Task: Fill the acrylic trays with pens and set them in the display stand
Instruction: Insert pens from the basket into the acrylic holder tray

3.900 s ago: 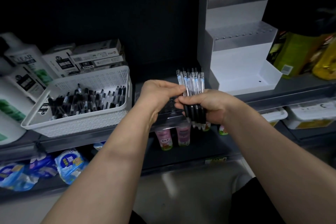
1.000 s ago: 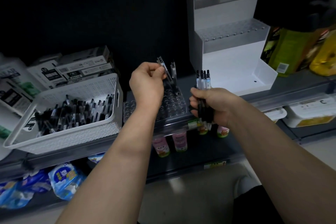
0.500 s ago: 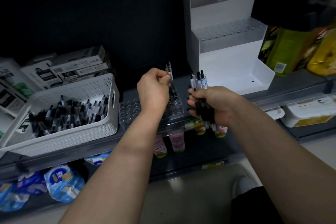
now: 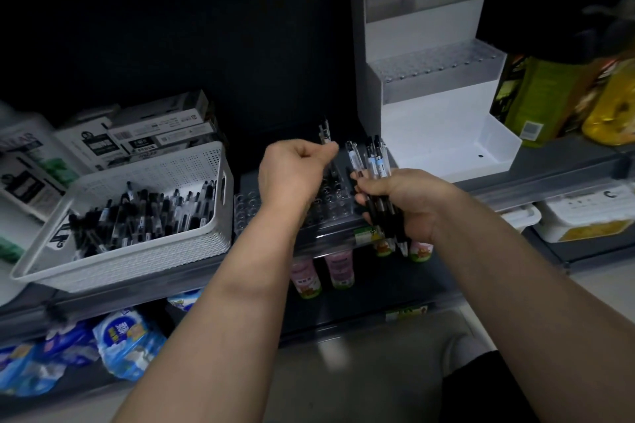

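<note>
Up and to the right of your fingers, the white stepped display stand (image 4: 439,120) sits on the grey shelf (image 4: 556,161). Its lowest ledge is bare, and no pens show in the holed clear tops of its upper steps. Well left of your fingers, the white perforated plastic basket (image 4: 113,268) holds a heap of black-and-clear pens (image 4: 147,213), so plenty of stock is left. Directly under your fingers lies the clear acrylic tray (image 4: 245,208) with rows of round holes, and nearly all the holes in view are empty. Your right hand (image 4: 409,203) is clamped round a small bundle of pens (image 4: 372,158), tops up, just right of the tray. Your left hand (image 4: 292,172) pinches a single pen (image 4: 324,130) upright over the tray's far rows, seemingly seating it. I judge you are early on: this tray is barely begun and has yet to go into the stand.
</note>
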